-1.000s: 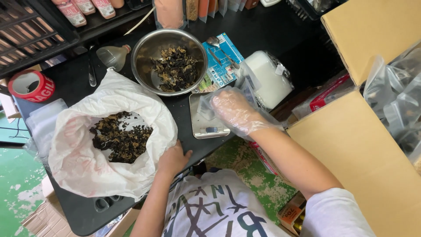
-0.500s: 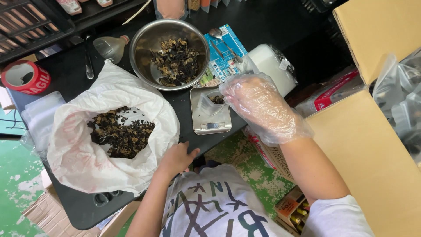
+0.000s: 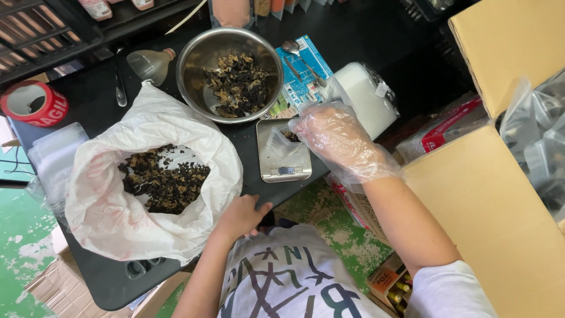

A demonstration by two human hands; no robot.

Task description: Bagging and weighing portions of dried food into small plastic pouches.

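Head view: gloved right hand (image 3: 336, 136) lower than half second ago, fingers loosely curled over small clear bag (image 3: 281, 141) on one scale (image 3: 283, 151). Left hand (image 3: 240, 217) (bare) grips table edge (image 3: 112, 277). One steel bowl (image 3: 231, 73), one white sack (image 3: 150, 176) of dried fungus.

Scale (image 3: 283, 154) between bag (image 3: 118, 218) and box (image 3: 482, 194) — bowl (image 3: 194, 65) behind.

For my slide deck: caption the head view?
Gloved right hand over small scale; left hand on table edge beside white bag.
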